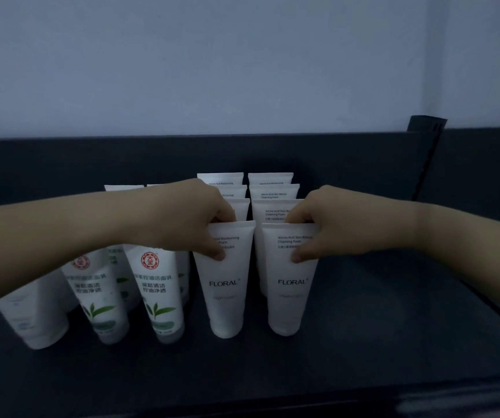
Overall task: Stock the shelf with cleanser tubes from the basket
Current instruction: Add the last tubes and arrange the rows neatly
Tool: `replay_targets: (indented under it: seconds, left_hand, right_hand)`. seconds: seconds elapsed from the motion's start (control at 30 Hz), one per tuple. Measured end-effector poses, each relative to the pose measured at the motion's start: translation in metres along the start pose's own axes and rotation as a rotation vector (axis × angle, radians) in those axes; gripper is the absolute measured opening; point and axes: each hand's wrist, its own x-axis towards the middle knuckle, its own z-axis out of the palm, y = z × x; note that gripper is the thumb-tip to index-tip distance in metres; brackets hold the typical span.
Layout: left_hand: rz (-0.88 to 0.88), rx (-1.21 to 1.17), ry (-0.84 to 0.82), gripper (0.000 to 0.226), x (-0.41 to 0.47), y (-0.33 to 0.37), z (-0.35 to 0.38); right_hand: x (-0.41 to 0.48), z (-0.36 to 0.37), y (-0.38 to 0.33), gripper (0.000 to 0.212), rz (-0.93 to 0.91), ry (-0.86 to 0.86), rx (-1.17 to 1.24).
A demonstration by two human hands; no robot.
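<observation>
Both hands are at the front of the shelf (pixel 363 327), one tube each. The left hand (pixel 188 218) pinches the left FLORAL tube (pixel 227 291) near its crimped top, thumb on the front face and fingers hooked behind the top edge. The right hand (pixel 330 224) holds the right FLORAL tube (pixel 291 297) the same way. Neither grip is wide; both close on the flat upper part. Key relation: each tube hangs straight below its grip, long axis approx upright, cap end down and on or just above the shelf (contact too dim to call), crimp end up. So, as I judge it, the next move is just a short settle and release, w/ each hand serving its own side. The two tubes stand just beside each other, apart by a thin gap, each heading a row of like tubes (pixel 271 179) running to the far back panel (pixel 62 164). Labels: "FLORAL" on both; the right one reads "Amino Acid Skin Beauty Cleansing Foam", the left "…Moisturizing Foam", partly under the thumb. One tube behind shows "Oil Control". Left of these are the green-leaf tubes (pixel 160 297) w/ a red round seal and Chinese text, then a plain white tube (pixel 38 321), blurred. The basket isn't in view.
</observation>
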Motion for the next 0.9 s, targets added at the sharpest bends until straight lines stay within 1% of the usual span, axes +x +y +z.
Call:
replay_targets:
  seconds: [0.13, 0.37, 0.5, 0.7, 0.9]
  left_hand:
    - [-0.004, -0.002, 0.005, 0.015, 0.0004, -0.0008, 0.0012]
    - [-0.010, 0.024, 0.060, 0.021, 0.0021, -0.0016, 0.0053]
    - [-0.023, 0.029, 0.074, 0.023, 0.0045, -0.0025, 0.0065]
    - [-0.026, 0.028, 0.087, 0.021, 0.0049, -0.0040, 0.0077]
    - [-0.033, 0.030, 0.060, 0.023, 0.0040, -0.0036, 0.0069]
  right_hand:
    - [0.0027, 0.0013, -0.0010, 0.024, -0.006, 0.035, 0.002]
    - [0.0071, 0.0001, -0.0022, 0.030, 0.005, 0.034, -0.023]
    - [0.0077, -0.0003, -0.0023, 0.029, 0.015, 0.030, -0.010]
    - [0.0081, 0.0003, -0.0024, 0.032, 0.015, 0.033, -0.004]
    - [0.0063, -0.0006, -0.0032, 0.026, 0.018, 0.018, 0.007]
